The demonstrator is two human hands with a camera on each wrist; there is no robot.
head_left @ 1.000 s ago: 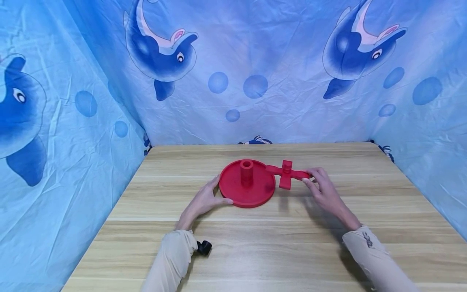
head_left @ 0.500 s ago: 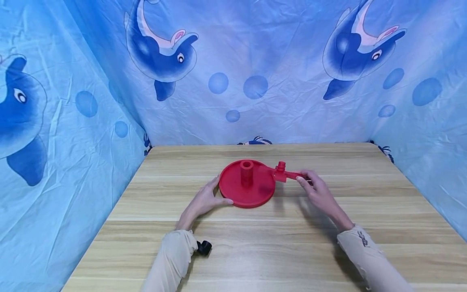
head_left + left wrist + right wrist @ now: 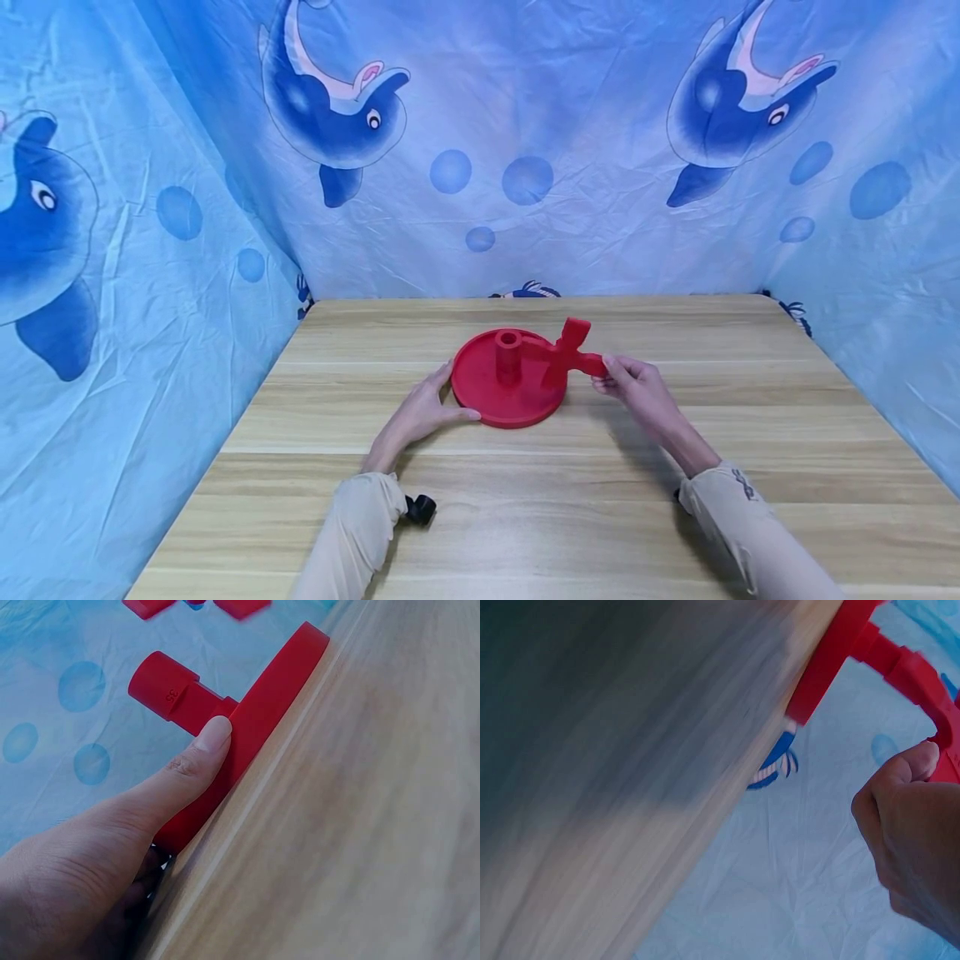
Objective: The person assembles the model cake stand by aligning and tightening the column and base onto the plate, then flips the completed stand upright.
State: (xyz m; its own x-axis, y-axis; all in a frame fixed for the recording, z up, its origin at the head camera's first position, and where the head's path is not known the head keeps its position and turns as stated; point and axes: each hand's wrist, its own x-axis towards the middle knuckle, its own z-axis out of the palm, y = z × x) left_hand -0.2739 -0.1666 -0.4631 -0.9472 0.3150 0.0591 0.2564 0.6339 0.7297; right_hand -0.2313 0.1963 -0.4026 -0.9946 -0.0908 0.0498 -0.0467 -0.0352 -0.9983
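A red round base (image 3: pixel 476 392) with a raised rim lies flat on the table; a hollow post (image 3: pixel 508 367) stands upright at its middle. My left hand (image 3: pixel 420 412) holds the base's left edge, thumb in front and fingers further back. In the left wrist view, the thumb (image 3: pixel 184 769) presses on the rim, and the post (image 3: pixel 166 690) shows a "35" mark. My right hand (image 3: pixel 643 396) pinches one arm of a red cross-shaped piece (image 3: pixel 572 354), raised over the base's right side. That piece is partly hidden by the hand (image 3: pixel 915 817) in the right wrist view.
A wood-grain table (image 3: pixel 555 517) spreads around the base. Blue cloth (image 3: pixel 600 233) printed with dolphins hangs behind it and at both sides. A small black device (image 3: pixel 421 509) sits at my left wrist.
My right hand has moved left, bringing the cross-shaped piece further over the base beside the post. The piece has also been turned. My left hand and the base have stayed put.
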